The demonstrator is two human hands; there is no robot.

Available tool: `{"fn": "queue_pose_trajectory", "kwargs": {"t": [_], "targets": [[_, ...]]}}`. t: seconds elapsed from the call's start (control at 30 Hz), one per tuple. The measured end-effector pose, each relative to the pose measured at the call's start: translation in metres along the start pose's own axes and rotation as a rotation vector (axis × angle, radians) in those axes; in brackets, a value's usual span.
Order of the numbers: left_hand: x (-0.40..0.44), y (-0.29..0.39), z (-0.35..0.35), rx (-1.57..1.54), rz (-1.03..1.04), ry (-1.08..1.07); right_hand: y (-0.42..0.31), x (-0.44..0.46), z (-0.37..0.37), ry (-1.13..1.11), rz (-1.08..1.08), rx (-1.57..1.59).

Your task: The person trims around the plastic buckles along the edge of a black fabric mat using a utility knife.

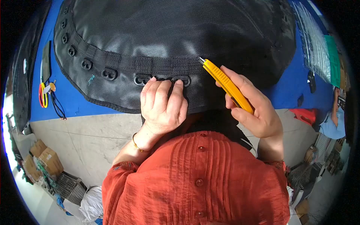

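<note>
Black mesh fabric (150, 22) with a curved, bound edge lies spread over the blue table. A stitched webbing band (138, 64) follows its curve, with several black plastic buckles (109, 74) along it. My left hand (163, 103) rests on the near edge, its fingertips pressing on two buckles (182, 80), fingers slightly bent and apart. In my right hand (258, 107) is a yellow utility knife (227, 83), fingers wrapped round its handle. The knife's metal tip points up-left at the band; whether it touches the band I cannot tell.
On the blue table (90, 107) at left lie scissors (44, 93) with red-yellow handles and a dark cord (57, 105). Clear plastic strips (313, 41) are at right. Cardboard boxes (50, 161) stand on the floor at left. Another person's blue sleeve (333, 125) shows at far right.
</note>
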State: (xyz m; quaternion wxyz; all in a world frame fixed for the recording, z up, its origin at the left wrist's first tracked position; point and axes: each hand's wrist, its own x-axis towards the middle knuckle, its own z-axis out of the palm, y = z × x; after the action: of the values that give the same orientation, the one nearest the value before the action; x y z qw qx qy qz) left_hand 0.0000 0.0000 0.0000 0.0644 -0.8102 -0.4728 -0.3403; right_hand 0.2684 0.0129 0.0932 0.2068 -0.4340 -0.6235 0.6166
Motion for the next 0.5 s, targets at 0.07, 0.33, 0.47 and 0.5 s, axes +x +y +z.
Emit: {"fn": "queue_pose_trajectory", "kwargs": {"t": [0.07, 0.33, 0.47, 0.5], "targets": [[0.001, 0.0, 0.0, -0.002, 0.0, 0.0, 0.0, -0.001, 0.001, 0.034, -0.032, 0.123], [0.002, 0.004, 0.005, -0.012, -0.005, 0.016, 0.001, -0.001, -0.002, -0.044, -0.039, 0.182], [0.001, 0.005, 0.005, -0.007, -0.018, 0.022, 0.001, -0.002, -0.002, -0.079, -0.001, 0.194], [0.001, 0.005, 0.004, -0.007, -0.018, 0.02, 0.002, -0.002, -0.003, -0.097, -0.002, 0.185]]}}
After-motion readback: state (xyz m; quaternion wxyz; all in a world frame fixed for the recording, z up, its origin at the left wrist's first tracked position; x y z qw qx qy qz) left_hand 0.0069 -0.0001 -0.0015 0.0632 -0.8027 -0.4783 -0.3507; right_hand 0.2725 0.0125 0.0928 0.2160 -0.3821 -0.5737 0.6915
